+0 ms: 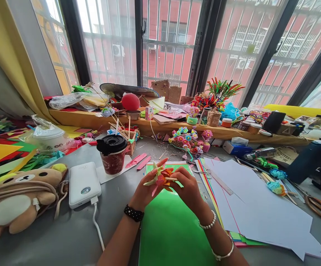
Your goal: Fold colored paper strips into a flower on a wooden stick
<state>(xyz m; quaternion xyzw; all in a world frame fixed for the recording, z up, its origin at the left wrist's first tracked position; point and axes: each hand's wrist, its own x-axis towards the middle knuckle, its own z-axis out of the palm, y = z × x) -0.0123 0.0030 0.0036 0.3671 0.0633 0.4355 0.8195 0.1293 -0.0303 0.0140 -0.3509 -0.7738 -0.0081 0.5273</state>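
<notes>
Both my hands meet over a green paper sheet (pixel 168 225) on the grey table. Between them is a small folded paper pinwheel (pixel 160 177) in orange, pink and yellow-green on a thin wooden stick. My left hand (pixel 146 188), with a black beaded wristband, pinches the pinwheel from the left, its fingers curled round it. My right hand (pixel 186 186), with pearl and silver bracelets, grips it from the right, fingers closed on the stick end.
A black-lidded paper cup (pixel 112 155) stands left of the hands, beside a white power bank (pixel 83 183) with its cable. A plush bear pouch (pixel 19 192) lies far left. White and coloured paper sheets (pixel 254 207) spread right. Craft clutter lines the window sill.
</notes>
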